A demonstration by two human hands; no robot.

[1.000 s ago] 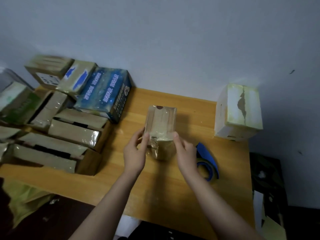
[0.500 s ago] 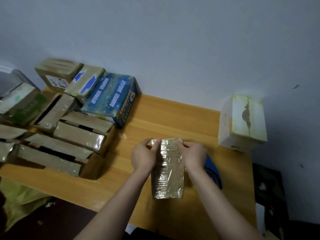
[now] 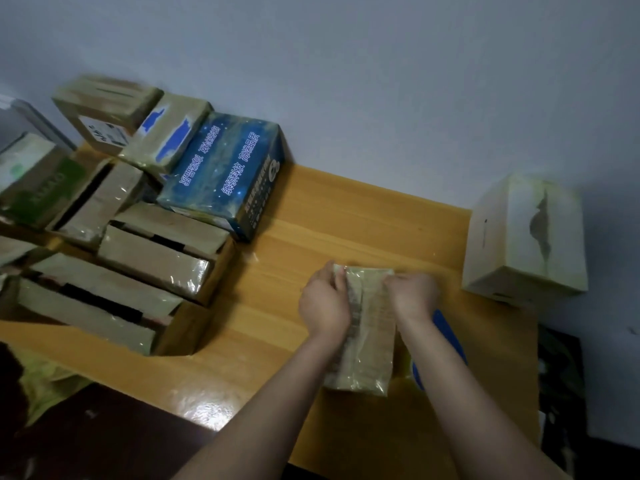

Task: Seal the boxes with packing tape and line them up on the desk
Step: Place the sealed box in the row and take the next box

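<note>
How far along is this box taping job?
Seemingly done: the white box stands apart at the right end of the desk. In hand: the left hand and right hand grip the small box, glossy with tape, at its far end; the blue tape dispenser lies beside it. Left: the pile of boxes on the left, some showing dark gaps between flaps, and no row formed yet.

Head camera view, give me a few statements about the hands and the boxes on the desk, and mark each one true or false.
1. Both the left hand and the right hand grip the small taped box. True.
2. The blue printed box stands at the right end of the desk. False: it sits among the stacked boxes on the left.
3. The blue tape dispenser lies right of the small taped box. True.
4. The white box touches the small taped box. False: they stand apart.
</note>
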